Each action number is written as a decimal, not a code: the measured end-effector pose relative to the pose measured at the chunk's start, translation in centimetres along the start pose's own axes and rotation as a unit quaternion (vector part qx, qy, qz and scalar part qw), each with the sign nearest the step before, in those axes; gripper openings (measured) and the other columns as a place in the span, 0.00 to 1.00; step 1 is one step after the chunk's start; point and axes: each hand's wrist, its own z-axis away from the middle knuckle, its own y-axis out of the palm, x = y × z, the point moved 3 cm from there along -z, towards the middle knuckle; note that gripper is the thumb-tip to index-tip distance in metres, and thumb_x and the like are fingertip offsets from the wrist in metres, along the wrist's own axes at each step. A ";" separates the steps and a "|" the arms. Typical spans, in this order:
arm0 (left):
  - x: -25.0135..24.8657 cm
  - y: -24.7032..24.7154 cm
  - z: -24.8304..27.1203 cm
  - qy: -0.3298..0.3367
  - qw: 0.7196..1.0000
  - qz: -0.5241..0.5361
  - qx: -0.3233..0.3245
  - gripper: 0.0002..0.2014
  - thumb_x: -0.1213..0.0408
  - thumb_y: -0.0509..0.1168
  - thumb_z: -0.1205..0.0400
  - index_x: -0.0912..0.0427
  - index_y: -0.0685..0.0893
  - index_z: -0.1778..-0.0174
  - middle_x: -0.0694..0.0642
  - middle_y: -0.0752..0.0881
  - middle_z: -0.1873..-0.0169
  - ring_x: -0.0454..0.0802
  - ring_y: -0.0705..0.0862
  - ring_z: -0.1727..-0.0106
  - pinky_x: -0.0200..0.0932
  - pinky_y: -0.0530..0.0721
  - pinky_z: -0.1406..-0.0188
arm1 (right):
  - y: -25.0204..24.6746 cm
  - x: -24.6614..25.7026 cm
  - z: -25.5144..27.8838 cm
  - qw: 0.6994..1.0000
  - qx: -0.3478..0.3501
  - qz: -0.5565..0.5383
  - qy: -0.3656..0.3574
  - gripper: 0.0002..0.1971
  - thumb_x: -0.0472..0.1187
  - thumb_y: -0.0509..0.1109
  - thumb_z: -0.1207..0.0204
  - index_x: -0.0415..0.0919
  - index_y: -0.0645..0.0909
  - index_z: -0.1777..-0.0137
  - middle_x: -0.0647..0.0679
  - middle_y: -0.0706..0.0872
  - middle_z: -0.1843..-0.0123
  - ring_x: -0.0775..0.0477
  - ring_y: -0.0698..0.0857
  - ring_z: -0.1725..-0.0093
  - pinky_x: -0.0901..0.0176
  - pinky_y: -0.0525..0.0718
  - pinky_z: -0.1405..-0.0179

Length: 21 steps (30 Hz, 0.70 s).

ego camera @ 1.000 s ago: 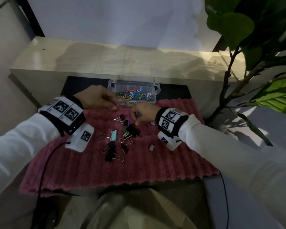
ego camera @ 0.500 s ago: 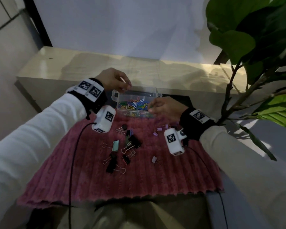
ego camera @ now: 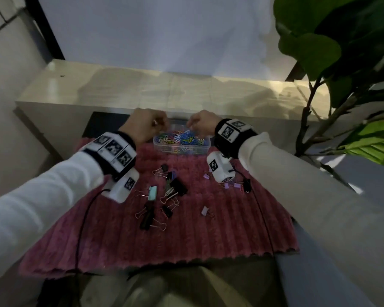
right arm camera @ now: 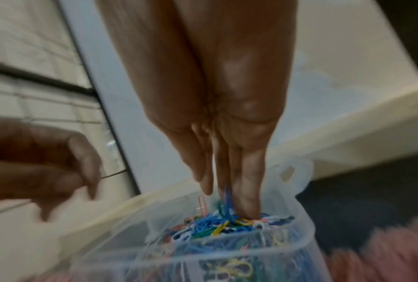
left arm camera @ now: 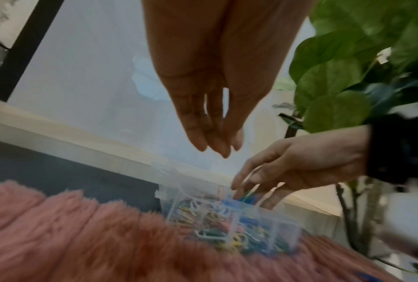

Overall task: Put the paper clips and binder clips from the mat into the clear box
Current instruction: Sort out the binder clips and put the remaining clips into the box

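The clear box (ego camera: 182,150) stands at the far edge of the pink mat (ego camera: 186,240), filled with coloured paper clips (ego camera: 182,139). My right hand (right arm camera: 224,198) points down into the box (right arm camera: 299,238) and pinches a few blue and green paper clips (right arm camera: 227,192) between thumb and fingers. My left hand (left arm camera: 217,147) hovers over the box's left end (left arm camera: 239,225), fingers bunched downward with nothing seen in them. Black binder clips (ego camera: 175,188), a teal one (ego camera: 152,193), lilac ones (ego camera: 231,185) and a pale one (ego camera: 204,211) lie on the mat.
A beige ledge (ego camera: 164,89) runs behind the box below a pale wall. A leafy plant (ego camera: 319,63) rises at the right. Black cables (ego camera: 82,218) trail from both wrist cameras across the mat. More black clips (ego camera: 147,220) lie mid-mat.
Both hands rose from the clips on the mat to the box. The left hand went over it first, then the right hand came above the clips inside.
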 end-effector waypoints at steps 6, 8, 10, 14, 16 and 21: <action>0.3 4.3 6.3 -0.035 0.952 -0.076 0.295 0.07 0.67 0.66 0.23 0.61 0.88 0.53 0.57 0.90 0.53 0.52 0.86 0.53 0.36 0.76 0.55 | 2.4 1.4 3.8 0.980 -0.035 0.078 -0.182 0.12 0.27 0.60 0.22 0.35 0.83 0.46 0.40 0.87 0.43 0.42 0.84 0.45 0.52 0.81 0.43; 0.2 5.2 6.3 -0.053 0.955 -0.084 0.279 0.09 0.61 0.68 0.25 0.61 0.88 0.54 0.58 0.90 0.53 0.52 0.85 0.54 0.40 0.76 0.56 | 3.9 1.8 6.0 0.960 0.021 0.113 -0.256 0.10 0.30 0.63 0.23 0.35 0.84 0.47 0.40 0.87 0.47 0.48 0.82 0.51 0.60 0.76 0.51; -0.2 5.9 6.2 -0.073 0.950 -0.101 0.286 0.15 0.53 0.71 0.28 0.64 0.86 0.57 0.58 0.88 0.59 0.51 0.83 0.58 0.41 0.74 0.59 | 5.4 2.1 7.3 0.935 0.066 0.176 -0.302 0.10 0.31 0.63 0.23 0.34 0.82 0.46 0.38 0.84 0.45 0.45 0.80 0.47 0.55 0.76 0.50; -0.1 6.7 6.4 -0.101 0.946 -0.107 0.288 0.17 0.52 0.75 0.33 0.62 0.86 0.56 0.59 0.88 0.57 0.56 0.85 0.53 0.43 0.78 0.58 | 6.7 2.3 6.9 0.940 0.080 0.181 -0.277 0.10 0.32 0.64 0.23 0.31 0.80 0.44 0.35 0.81 0.44 0.39 0.79 0.44 0.59 0.69 0.53; 0.5 6.8 6.4 -0.123 0.954 -0.091 0.258 0.15 0.54 0.76 0.35 0.57 0.87 0.57 0.58 0.89 0.54 0.56 0.85 0.50 0.44 0.80 0.54 | 7.4 2.1 6.5 0.955 0.097 0.165 -0.227 0.11 0.33 0.67 0.24 0.30 0.79 0.44 0.35 0.83 0.44 0.39 0.81 0.44 0.60 0.68 0.54; 0.6 7.0 6.7 -0.131 0.955 -0.023 0.265 0.11 0.61 0.75 0.32 0.62 0.89 0.56 0.57 0.89 0.57 0.47 0.82 0.57 0.33 0.71 0.67 | 8.1 2.0 6.6 0.979 0.130 0.100 -0.121 0.16 0.37 0.73 0.28 0.30 0.77 0.43 0.35 0.85 0.44 0.40 0.81 0.49 0.56 0.76 0.55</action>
